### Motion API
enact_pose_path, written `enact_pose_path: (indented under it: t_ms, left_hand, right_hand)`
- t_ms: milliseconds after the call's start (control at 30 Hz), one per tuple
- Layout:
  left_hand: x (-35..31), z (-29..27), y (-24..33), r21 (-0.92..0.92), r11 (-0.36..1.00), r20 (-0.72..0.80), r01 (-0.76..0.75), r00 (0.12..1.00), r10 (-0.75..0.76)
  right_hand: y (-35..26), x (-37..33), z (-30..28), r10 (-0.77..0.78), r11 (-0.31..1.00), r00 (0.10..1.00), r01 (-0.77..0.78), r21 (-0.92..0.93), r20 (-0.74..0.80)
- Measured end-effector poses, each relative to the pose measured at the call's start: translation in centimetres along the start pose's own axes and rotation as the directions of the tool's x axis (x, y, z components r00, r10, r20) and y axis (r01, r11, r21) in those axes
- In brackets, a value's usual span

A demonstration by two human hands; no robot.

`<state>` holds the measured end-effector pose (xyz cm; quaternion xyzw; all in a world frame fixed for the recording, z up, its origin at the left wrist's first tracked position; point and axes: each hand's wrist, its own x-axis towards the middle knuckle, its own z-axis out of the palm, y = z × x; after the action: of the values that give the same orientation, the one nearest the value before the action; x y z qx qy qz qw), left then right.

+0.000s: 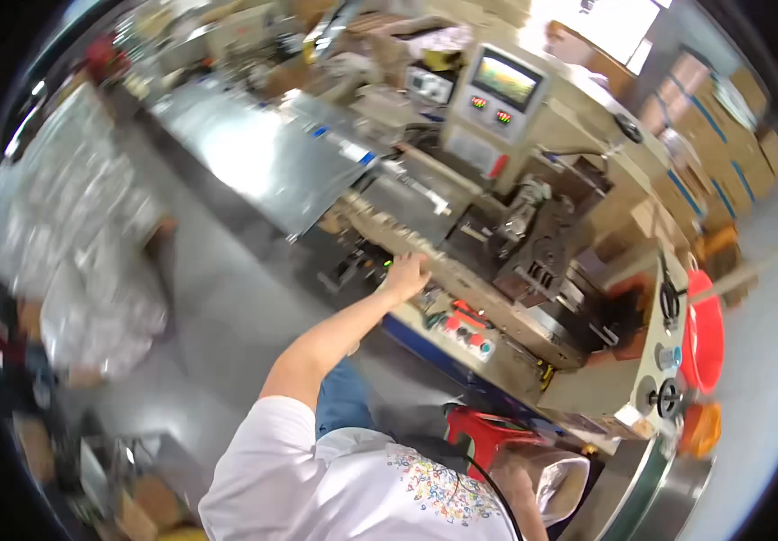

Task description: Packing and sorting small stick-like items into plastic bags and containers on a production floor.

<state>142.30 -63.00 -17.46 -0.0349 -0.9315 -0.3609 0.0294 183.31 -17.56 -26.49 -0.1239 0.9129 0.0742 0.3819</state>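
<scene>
Machine edge (461,275) touched our left grip (404,278); our right forearm (519,496) hung at five o'clock near a red stool (488,437). We couldn't tell if either grip was closed.

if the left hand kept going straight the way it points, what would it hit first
Most likely the machine's tan front edge, just beyond the left hand; blur and depth leave unclear whether they touch.

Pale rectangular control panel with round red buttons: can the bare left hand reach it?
Likely yes: the left hand is close by, and nothing obvious blocks the way to the panel.
</scene>
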Motion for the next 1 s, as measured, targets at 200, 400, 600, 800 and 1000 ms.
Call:
enact_pose_path:
  t_ms: [200, 400, 600, 800, 1000]
  left_hand:
    - [19.5, 2.1, 0.3, 0.494, 0.611, 0.287, -0.618, 0.779, 0.557]
    - [25.8, 1.4, -2.0, 0.347, 0.508, 0.377, -0.788, 0.613, 0.694]
    - [26.0, 3.2, -0.6, 0.281, 0.409, 0.356, -0.868, 0.49, 0.796]
    - [11.7, 3.2, 3.2, 0.398, 0.497, -0.309, -0.771, 0.398, 0.864]
    - [-29.9, 5.7, -4.6, -0.468, 0.808, 0.874, -0.359, -0.324, 0.362]
  right_hand:
    - [-20.4, 8.0, -2.5, 0.621, 0.316, 0.784, -0.24, 0.918, -0.009]
    - [-36.9, 6.1, -6.9, 0.497, -0.534, 0.698, -0.222, 0.816, 0.515]
    - [-50.3, 2.9, -10.4, 0.349, -0.932, 0.339, 0.024, 0.362, 0.874]
    - [-72.6, 4.5, -10.5, 0.111, -0.924, 0.187, 0.38, 0.032, 0.976]
    - [-96.0, 9.6, -11.1, -0.362, -0.579, 0.361, 0.636, -0.511, 0.86]
